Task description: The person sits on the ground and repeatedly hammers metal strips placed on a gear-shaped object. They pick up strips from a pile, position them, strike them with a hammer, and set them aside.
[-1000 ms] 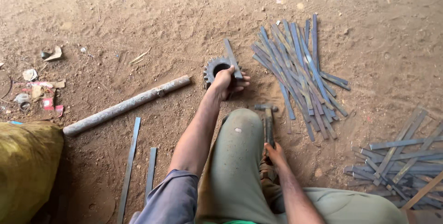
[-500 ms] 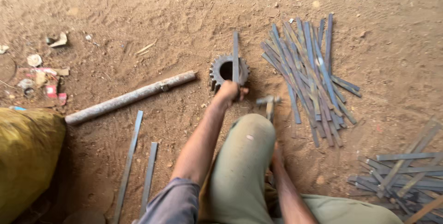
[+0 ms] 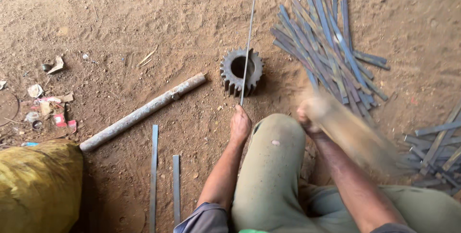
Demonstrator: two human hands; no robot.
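left hand [image 3: 240, 126] clamped on thin flat metal strip [image 3: 247, 50] across grey toothed gear [image 3: 241, 71] | right hand [image 3: 307, 117] blurred, closed around a blurred wooden handle [image 3: 350, 134] | risk: strip may slip sideways, blow hits fingers

left hand [image 3: 240, 125] grips metal strip [image 3: 247, 50] across gear [image 3: 241, 71] | right hand [image 3: 307, 117] blurred, gripping handle [image 3: 353, 134]

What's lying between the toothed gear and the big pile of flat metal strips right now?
Bare dirt only, in the head view. The gear and the pile of strips stand apart; the thin strip held by the left hand crosses the gear itself, not that gap.
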